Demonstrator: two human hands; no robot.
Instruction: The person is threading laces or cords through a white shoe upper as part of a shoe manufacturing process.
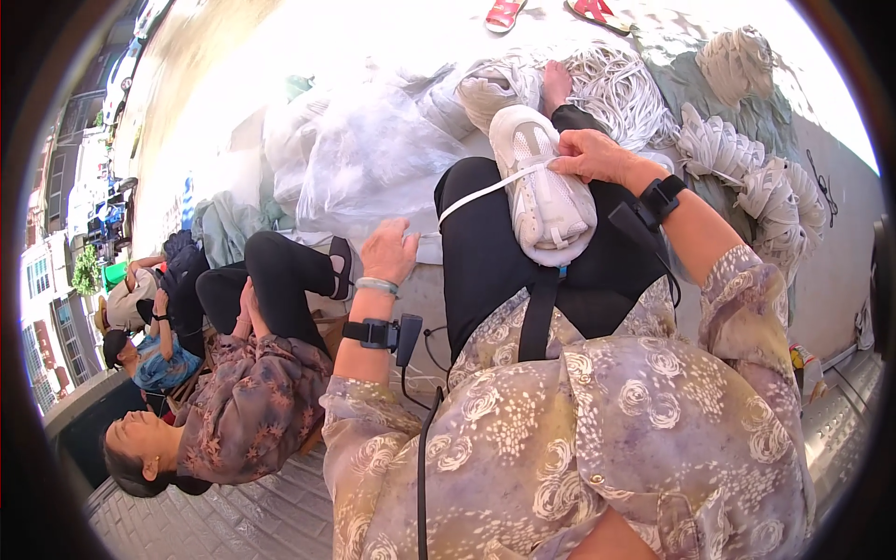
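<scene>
A white and pale grey sneaker (541, 201) rests on my black-clad thighs. A flat white shoelace (495, 191) crosses its upper and trails left over my left thigh. At the shoe's right side my right hand (597, 157) pinches the lace where it meets the eyelets. My left hand (387, 252) is raised to the left of my knee, apart from the shoe, with its fingers curled in. Whatever it may hold is hidden. Black straps with small devices circle both my wrists.
Coiled white laces (616, 89) lie ahead, and bundled white shoes (775, 196) sit at the right. Clear plastic bags (373, 149) are piled at the front left. A co-worker (252, 392) sits close on my left, with others beyond. A black cable (425, 467) runs along my left side.
</scene>
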